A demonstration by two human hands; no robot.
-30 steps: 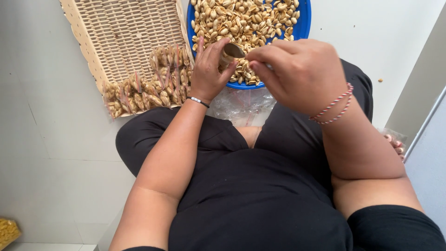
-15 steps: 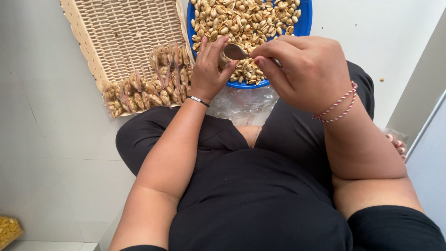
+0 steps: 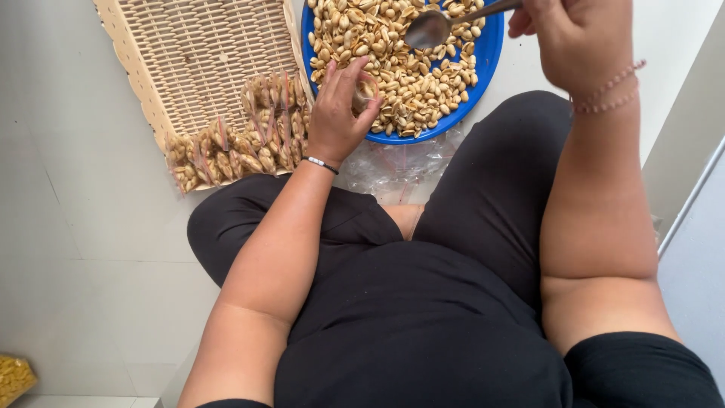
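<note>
Left hand (image 3: 336, 113): grip pinching a small clear packet (image 3: 364, 92) at the blue bowl's (image 3: 483, 68) near rim.
Right hand (image 3: 578, 41): fingers pressed around a metal spoon (image 3: 434, 26) above the peanuts (image 3: 393, 60).
Beside: woven tray (image 3: 189, 53) holding filled packets (image 3: 242, 140).

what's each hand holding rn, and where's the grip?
Right hand holds a metal spoon by its handle end, bowl over the blue bowl. Left hand pinches a small clear bag near its open top.
</note>
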